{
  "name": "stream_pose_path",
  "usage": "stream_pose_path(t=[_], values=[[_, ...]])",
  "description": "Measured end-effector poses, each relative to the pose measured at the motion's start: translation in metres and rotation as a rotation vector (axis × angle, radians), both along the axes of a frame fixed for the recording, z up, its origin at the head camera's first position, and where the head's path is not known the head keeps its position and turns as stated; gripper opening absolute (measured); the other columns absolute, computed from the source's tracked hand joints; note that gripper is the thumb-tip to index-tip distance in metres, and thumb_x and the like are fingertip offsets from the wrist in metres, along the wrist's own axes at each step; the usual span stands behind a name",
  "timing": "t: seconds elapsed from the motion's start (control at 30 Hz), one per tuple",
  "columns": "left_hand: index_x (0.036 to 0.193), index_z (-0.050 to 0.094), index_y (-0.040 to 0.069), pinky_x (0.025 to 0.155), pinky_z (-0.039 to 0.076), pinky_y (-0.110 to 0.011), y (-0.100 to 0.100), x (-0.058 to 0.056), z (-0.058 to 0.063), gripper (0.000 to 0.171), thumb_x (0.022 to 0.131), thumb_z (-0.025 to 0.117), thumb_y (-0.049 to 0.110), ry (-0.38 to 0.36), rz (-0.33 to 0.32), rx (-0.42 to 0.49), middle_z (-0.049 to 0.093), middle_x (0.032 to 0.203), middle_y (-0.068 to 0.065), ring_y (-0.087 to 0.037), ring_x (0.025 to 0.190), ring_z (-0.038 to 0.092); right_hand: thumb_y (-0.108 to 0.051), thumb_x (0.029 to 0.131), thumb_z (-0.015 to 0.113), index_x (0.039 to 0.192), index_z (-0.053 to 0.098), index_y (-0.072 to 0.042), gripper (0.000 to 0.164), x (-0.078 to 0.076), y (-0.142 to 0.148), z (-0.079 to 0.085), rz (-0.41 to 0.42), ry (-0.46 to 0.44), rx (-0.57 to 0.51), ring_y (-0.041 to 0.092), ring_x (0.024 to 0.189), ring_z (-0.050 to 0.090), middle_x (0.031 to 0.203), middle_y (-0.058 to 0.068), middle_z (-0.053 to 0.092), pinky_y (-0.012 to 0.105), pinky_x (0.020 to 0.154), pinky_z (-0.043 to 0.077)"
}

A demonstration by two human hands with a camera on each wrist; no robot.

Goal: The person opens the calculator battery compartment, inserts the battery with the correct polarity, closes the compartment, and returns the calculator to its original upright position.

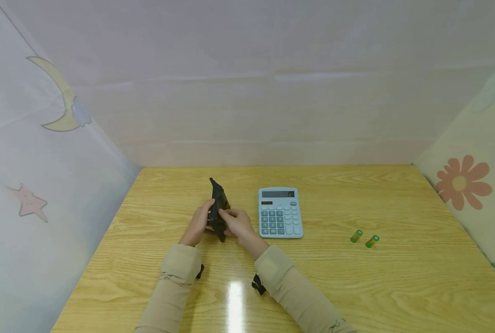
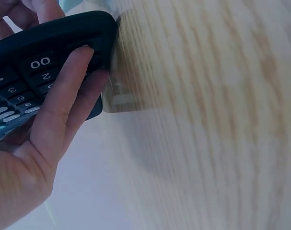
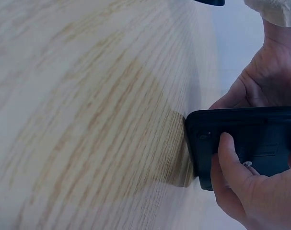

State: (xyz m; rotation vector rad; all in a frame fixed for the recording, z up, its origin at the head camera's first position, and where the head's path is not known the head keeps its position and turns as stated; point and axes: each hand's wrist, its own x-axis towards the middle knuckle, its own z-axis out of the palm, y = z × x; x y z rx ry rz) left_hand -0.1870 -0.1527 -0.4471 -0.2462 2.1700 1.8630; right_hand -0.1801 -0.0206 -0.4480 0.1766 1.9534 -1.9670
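Note:
Both hands have hold of a black calculator turned up on its edge, close over the table. My left hand grips it from the keypad side; in the left wrist view its fingers lie across the keys near the "00". On the other side my right hand has its fingers and thumb bent against the calculator's dark back, which shows in the right wrist view. A small pale spot beside those fingers is partly hidden.
A light blue calculator lies flat right of my hands, its display lit with digits. Farther right, two green batteries stand near each other on the wooden table. Printed cloth walls rise behind and at both sides.

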Motion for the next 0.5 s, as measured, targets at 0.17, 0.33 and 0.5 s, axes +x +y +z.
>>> stream_pose_path(t=[0.17, 0.33, 0.5], values=[[0.115, 0.058, -0.001, 0.067, 0.051, -0.046, -0.0021, -0.0002, -0.0002, 0.059, 0.094, 0.028, 0.046, 0.012, 0.021, 0.014, 0.062, 0.104, -0.020, -0.030, 0.088, 0.062, -0.027, 0.089, 0.059, 0.109, 0.061, 0.002, 0.036, -0.0004, -0.0005, -0.0018, 0.008, 0.009, 0.029, 0.024, 0.089, 0.059, 0.106, 0.016, 0.058, 0.042, 0.075, 0.050], [0.113, 0.058, -0.002, 0.067, 0.051, -0.045, -0.0037, -0.0002, 0.0006, 0.058, 0.093, 0.029, 0.045, 0.026, 0.036, 0.011, 0.061, 0.107, -0.019, -0.027, 0.091, 0.060, -0.030, 0.088, 0.061, 0.112, 0.060, 0.003, 0.041, -0.0013, -0.0007, -0.0038, 0.020, 0.005, 0.058, 0.024, 0.088, 0.060, 0.109, 0.017, 0.057, 0.040, 0.074, 0.051], [0.110, 0.059, -0.005, 0.065, 0.052, -0.043, -0.0046, 0.0006, -0.0010, 0.058, 0.094, 0.029, 0.042, 0.051, 0.046, -0.003, 0.063, 0.101, -0.020, -0.026, 0.087, 0.062, -0.033, 0.086, 0.064, 0.113, 0.057, 0.005, 0.047, -0.0028, -0.0002, -0.0054, 0.029, -0.029, 0.079, 0.022, 0.082, 0.060, 0.106, 0.017, 0.057, 0.039, 0.072, 0.051]])
